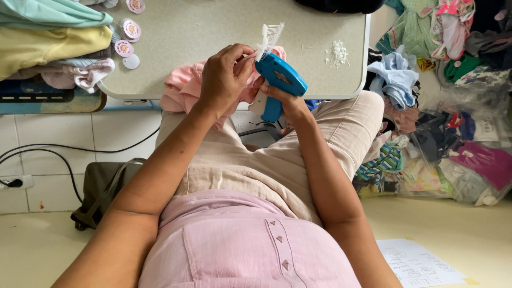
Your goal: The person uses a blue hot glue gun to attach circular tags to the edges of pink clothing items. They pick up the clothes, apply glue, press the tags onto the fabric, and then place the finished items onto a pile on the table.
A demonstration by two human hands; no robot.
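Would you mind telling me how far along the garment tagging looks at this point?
Done, it seems: folded clothes are stacked on the table, with spent plastic bits nearby. In hand: the right hand grips a blue tagging gun while the left hand holds a pink garment at its tip. Left: round tags and piled clothes remain.

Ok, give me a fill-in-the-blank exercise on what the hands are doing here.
1. The right hand grips a plastic tagging gun coloured ____.
2. The left hand pinches a soft cloth garment coloured ____.
3. A strip of white plastic fasteners sticks out of the gun's ____.

Missing words: blue; pink; top
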